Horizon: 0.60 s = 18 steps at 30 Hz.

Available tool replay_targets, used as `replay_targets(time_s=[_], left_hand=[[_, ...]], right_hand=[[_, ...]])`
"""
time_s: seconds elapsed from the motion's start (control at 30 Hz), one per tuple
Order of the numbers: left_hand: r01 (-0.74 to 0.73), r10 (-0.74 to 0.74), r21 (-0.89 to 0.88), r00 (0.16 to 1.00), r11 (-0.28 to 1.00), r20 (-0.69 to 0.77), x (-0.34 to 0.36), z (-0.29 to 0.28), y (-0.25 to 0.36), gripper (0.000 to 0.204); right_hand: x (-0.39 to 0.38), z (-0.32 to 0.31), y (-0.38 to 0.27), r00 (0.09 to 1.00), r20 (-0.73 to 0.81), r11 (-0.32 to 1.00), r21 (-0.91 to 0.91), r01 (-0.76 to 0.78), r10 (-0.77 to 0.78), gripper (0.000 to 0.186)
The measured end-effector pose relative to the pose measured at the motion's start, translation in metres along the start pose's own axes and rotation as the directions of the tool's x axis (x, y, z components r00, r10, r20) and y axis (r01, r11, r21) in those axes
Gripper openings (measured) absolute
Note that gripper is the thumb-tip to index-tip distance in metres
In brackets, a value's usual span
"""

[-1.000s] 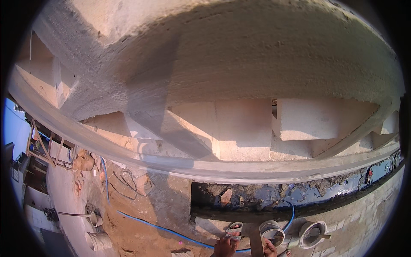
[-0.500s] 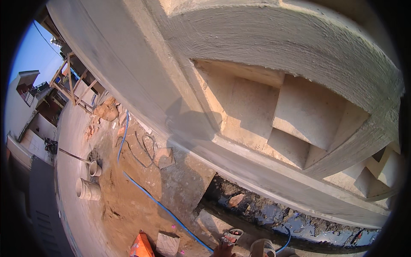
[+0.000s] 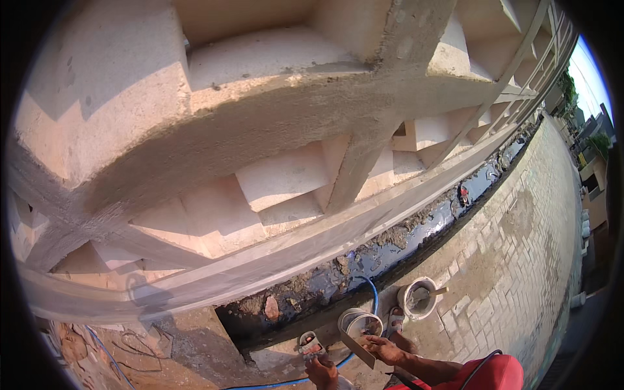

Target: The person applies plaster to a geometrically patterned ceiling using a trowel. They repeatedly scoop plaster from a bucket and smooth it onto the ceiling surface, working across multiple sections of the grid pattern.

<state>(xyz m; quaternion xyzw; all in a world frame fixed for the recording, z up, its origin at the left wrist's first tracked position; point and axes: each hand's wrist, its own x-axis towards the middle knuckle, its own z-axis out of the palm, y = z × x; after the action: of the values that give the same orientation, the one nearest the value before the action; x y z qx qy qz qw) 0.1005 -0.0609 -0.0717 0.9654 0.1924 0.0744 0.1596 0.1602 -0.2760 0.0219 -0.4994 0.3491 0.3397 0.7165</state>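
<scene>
One hand, the right hand (image 3: pixel 383 350), fingers curled around a flat grey mortar-smeared trowel (image 3: pixel 356 348); stiff, gritty, probably light; grip its handle. White plastic bucket (image 3: pixel 359 323) just above.

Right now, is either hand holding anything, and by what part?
The right hand grips a flat board by its edge. The left hand seems to hold a small tool, grip unclear.

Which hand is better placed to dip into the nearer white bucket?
Probably the right hand: it lies beside the white bucket, gripping a flat board. The left hand sits farther off, near the picture's lower edge.
</scene>
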Motion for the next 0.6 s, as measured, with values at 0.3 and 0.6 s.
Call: replay_targets(time_s=[0.3, 0.6], left_hand=[[-0.072, 0.088, -0.056, 0.921, 0.996, 0.379, 0.012, -0.073, 0.046, 0.033], [0.065, -0.046, -0.026, 0.887, 0.998, 0.460, 0.027, -0.062, 0.079, 0.031]], right_hand=[[-0.024, -0.074, 0.002, 0.970, -0.213, 0.984, 0.161, -0.080, 0.114, 0.043], [-0.049, -0.062, -0.054, 0.909, -0.414, 0.997, 0.044, 0.067, -0.043, 0.039]])
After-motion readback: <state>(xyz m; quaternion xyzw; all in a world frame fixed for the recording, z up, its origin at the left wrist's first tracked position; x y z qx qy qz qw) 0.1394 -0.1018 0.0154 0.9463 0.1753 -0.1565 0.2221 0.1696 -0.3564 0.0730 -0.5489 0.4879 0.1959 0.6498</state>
